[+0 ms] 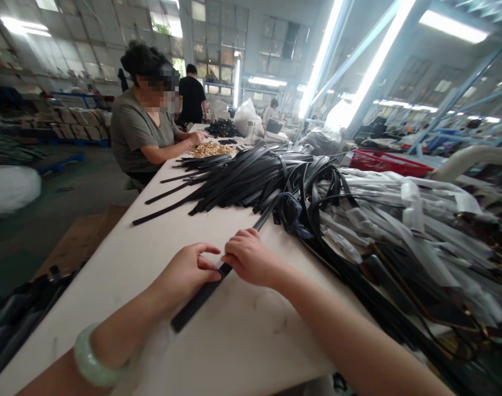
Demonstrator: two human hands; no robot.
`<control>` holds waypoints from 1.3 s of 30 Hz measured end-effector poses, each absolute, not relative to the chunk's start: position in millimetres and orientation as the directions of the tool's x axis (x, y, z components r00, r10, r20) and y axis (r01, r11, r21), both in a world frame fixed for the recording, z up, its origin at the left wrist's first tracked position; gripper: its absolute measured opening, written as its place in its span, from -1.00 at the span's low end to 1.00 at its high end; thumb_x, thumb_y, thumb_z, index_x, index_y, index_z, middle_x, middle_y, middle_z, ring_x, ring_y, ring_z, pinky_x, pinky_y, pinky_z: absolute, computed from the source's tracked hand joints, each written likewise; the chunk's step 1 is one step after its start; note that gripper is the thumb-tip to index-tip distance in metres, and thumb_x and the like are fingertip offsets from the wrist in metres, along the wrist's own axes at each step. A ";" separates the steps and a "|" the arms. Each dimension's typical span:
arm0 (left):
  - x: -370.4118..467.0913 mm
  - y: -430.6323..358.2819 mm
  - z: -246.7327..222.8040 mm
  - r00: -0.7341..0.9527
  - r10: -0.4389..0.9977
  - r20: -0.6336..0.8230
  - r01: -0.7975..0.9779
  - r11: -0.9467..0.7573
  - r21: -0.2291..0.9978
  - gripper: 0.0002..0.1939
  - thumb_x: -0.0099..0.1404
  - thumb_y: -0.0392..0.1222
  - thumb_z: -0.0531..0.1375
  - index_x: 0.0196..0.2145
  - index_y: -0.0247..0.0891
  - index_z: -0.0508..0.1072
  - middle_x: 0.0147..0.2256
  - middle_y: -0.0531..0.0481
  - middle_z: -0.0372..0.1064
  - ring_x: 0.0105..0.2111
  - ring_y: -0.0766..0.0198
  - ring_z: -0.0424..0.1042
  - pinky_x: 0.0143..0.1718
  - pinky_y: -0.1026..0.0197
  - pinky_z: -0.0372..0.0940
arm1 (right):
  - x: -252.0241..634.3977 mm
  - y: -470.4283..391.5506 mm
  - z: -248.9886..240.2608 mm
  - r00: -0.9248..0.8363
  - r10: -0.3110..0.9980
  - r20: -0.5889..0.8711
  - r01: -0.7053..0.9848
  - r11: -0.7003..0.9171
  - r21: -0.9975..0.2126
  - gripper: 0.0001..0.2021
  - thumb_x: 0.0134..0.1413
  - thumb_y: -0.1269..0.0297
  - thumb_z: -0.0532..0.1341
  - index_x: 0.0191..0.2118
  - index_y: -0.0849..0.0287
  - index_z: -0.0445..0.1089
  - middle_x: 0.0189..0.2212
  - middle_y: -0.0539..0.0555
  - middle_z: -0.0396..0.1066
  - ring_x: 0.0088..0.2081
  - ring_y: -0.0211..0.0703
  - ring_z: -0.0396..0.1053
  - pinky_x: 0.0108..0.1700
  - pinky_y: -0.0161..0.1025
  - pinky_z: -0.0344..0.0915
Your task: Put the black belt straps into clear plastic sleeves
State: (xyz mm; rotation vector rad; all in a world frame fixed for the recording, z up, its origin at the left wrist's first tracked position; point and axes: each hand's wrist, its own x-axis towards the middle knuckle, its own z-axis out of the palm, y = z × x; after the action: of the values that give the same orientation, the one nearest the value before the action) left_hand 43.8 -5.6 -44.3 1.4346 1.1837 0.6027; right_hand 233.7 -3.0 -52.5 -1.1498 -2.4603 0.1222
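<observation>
A flat black strap [196, 304] lies slantwise over the pale table [152, 258], its near end pointing toward me. My right hand [246, 256] is closed around it, fingers curled over the top. Just to the left, my left hand [193, 265] touches the strap's edge with its thumb, while its fingers are bent and apart. From beyond my right hand, the strap runs up to a big heap of similar black straps [234, 181]. A dark blue cloth-like tie [291, 212] sits at the heap's near side.
Plastic-wrapped goods [399, 209] crowd the right side, with a red crate [387, 163] behind them. Small gold-coloured pieces [212, 149] are piled at the far left, where a co-worker [141, 121] sits. Dark straps [23, 313] lie below the table's left edge.
</observation>
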 end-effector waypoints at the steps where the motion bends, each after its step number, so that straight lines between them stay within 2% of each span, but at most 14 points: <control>1: 43.9 -5.9 -44.1 0.377 0.891 -0.253 0.315 0.134 0.940 -0.45 -0.10 -0.31 0.32 -0.08 -0.34 0.38 -0.51 0.01 0.52 -0.47 0.19 0.47 -0.43 0.26 0.24 | 229.2 -6.2 -52.1 -0.596 0.730 0.335 0.685 0.680 -0.262 -0.80 0.24 0.25 0.13 -0.41 0.17 0.31 -0.42 0.01 0.41 -0.24 -0.17 0.26 -0.06 -0.15 -0.01; 4: 43.1 -5.4 -43.3 0.373 0.891 -0.261 0.334 0.133 0.933 -0.46 -0.10 -0.30 0.32 -0.09 -0.31 0.40 -0.49 -0.01 0.53 -0.44 0.16 0.49 -0.42 0.25 0.25 | 234.7 0.8 -54.5 -0.543 0.774 0.325 0.750 0.621 -0.226 -0.73 0.30 0.21 0.07 -0.43 0.16 0.32 -0.42 0.03 0.42 -0.24 -0.15 0.26 0.01 -0.08 -0.06; 6: 42.6 -4.4 -43.6 0.351 0.900 -0.260 0.366 0.123 0.922 -0.47 -0.10 -0.27 0.33 -0.10 -0.29 0.42 -0.47 -0.01 0.54 -0.44 0.15 0.49 -0.43 0.24 0.25 | 246.1 12.8 -57.9 -0.444 0.839 0.313 0.844 0.510 -0.168 -0.65 0.31 0.17 0.05 -0.49 0.18 0.30 -0.45 0.06 0.42 -0.26 -0.12 0.25 -0.01 -0.05 -0.07; 8: 42.9 -3.7 -45.2 0.337 0.905 -0.261 0.376 0.125 0.918 -0.48 -0.10 -0.26 0.34 -0.11 -0.27 0.43 -0.47 0.00 0.53 -0.43 0.15 0.49 -0.43 0.24 0.25 | 250.0 19.2 -60.6 -0.411 0.856 0.313 0.875 0.467 -0.127 -0.61 0.31 0.17 0.04 -0.54 0.19 0.28 -0.48 0.09 0.41 -0.27 -0.11 0.23 -0.06 -0.07 -0.04; 14: 44.4 -4.2 -50.9 0.409 0.883 -0.232 0.258 0.132 0.957 -0.52 -0.11 -0.30 0.33 -0.15 -0.30 0.42 -0.52 0.06 0.49 -0.44 0.18 0.48 -0.40 0.25 0.27 | 224.8 1.7 -61.7 -0.591 0.715 0.373 0.718 0.677 -0.160 -0.66 0.30 0.12 0.06 -0.46 0.16 0.30 -0.47 0.03 0.41 -0.28 -0.16 0.22 -0.10 -0.15 -0.02; 19: 43.4 -4.2 -48.0 0.355 0.903 -0.242 0.313 0.129 0.941 -0.48 -0.08 -0.25 0.36 -0.10 -0.31 0.42 -0.45 -0.01 0.53 -0.44 0.20 0.47 -0.41 0.25 0.26 | 248.4 20.4 -63.8 -0.363 0.849 0.384 0.878 0.450 -0.163 -0.61 0.32 0.20 0.04 -0.56 0.18 0.25 -0.49 0.07 0.42 -0.28 -0.11 0.22 -0.11 -0.09 -0.05; 21: 43.8 -5.3 -47.9 0.358 0.902 -0.239 0.301 0.131 0.945 -0.48 -0.09 -0.26 0.35 -0.10 -0.31 0.42 -0.48 0.01 0.52 -0.46 0.22 0.47 -0.41 0.26 0.25 | 246.7 19.8 -63.4 -0.387 0.839 0.382 0.866 0.473 -0.162 -0.60 0.31 0.20 0.05 -0.57 0.18 0.24 -0.50 0.06 0.41 -0.28 -0.12 0.22 -0.12 -0.10 -0.04; 25: 44.4 -7.7 -48.7 0.390 0.891 -0.232 0.207 0.161 0.965 -0.49 -0.12 -0.33 0.34 -0.13 -0.33 0.40 -0.51 0.05 0.49 -0.45 0.23 0.47 -0.38 0.26 0.26 | 228.2 3.3 -61.1 -0.528 0.747 0.404 0.742 0.637 -0.208 -0.64 0.33 0.20 0.02 -0.50 0.17 0.28 -0.49 0.02 0.40 -0.29 -0.18 0.22 -0.14 -0.15 -0.01; 27: 43.9 -7.5 -48.6 0.384 0.894 -0.230 0.201 0.162 0.966 -0.48 -0.11 -0.30 0.35 -0.13 -0.32 0.40 -0.48 0.04 0.51 -0.45 0.23 0.47 -0.39 0.27 0.25 | 230.5 5.0 -61.6 -0.500 0.763 0.409 0.761 0.613 -0.213 -0.64 0.33 0.20 0.02 -0.51 0.17 0.28 -0.49 0.01 0.40 -0.29 -0.18 0.22 -0.14 -0.15 -0.02; 31: 43.5 -5.0 -49.3 0.348 0.907 -0.239 0.249 0.156 0.956 -0.47 -0.07 -0.23 0.36 -0.09 -0.31 0.40 -0.45 0.00 0.53 -0.48 0.25 0.45 -0.45 0.28 0.22 | 246.8 21.1 -65.9 -0.307 0.852 0.424 0.892 0.413 -0.183 -0.58 0.30 0.23 0.05 -0.61 0.19 0.20 -0.55 0.05 0.39 -0.31 -0.15 0.22 -0.13 -0.12 -0.07; 33: 44.3 -4.2 -50.2 0.353 0.901 -0.252 0.240 0.173 0.955 -0.46 -0.10 -0.26 0.36 -0.10 -0.33 0.39 -0.48 0.02 0.51 -0.49 0.25 0.44 -0.45 0.28 0.22 | 242.7 19.2 -67.4 -0.339 0.836 0.431 0.875 0.449 -0.181 -0.59 0.29 0.25 0.07 -0.61 0.20 0.20 -0.56 0.04 0.39 -0.32 -0.16 0.21 -0.13 -0.13 -0.07; 36: 45.7 -4.5 -50.1 0.386 0.889 -0.247 0.186 0.187 0.965 -0.46 -0.15 -0.32 0.35 -0.14 -0.36 0.39 -0.51 0.04 0.49 -0.48 0.25 0.45 -0.41 0.27 0.23 | 228.6 7.7 -67.6 -0.485 0.766 0.422 0.773 0.601 -0.202 -0.64 0.29 0.24 0.07 -0.55 0.19 0.26 -0.52 0.00 0.42 -0.32 -0.20 0.21 -0.13 -0.18 -0.07; 39: 45.6 -5.2 -47.8 0.360 0.899 -0.251 0.193 0.191 0.962 -0.45 -0.14 -0.30 0.37 -0.12 -0.37 0.39 -0.48 0.02 0.50 -0.46 0.25 0.45 -0.40 0.27 0.23 | 232.8 9.7 -66.7 -0.428 0.797 0.425 0.811 0.547 -0.208 -0.64 0.30 0.23 0.07 -0.54 0.19 0.28 -0.50 0.01 0.43 -0.30 -0.19 0.21 -0.10 -0.17 -0.09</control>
State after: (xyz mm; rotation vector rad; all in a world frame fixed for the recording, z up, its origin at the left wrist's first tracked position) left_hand 45.6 -5.2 -47.8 1.3072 1.1213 0.6796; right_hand 232.8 9.7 -66.7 -1.3000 -2.3083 -0.0380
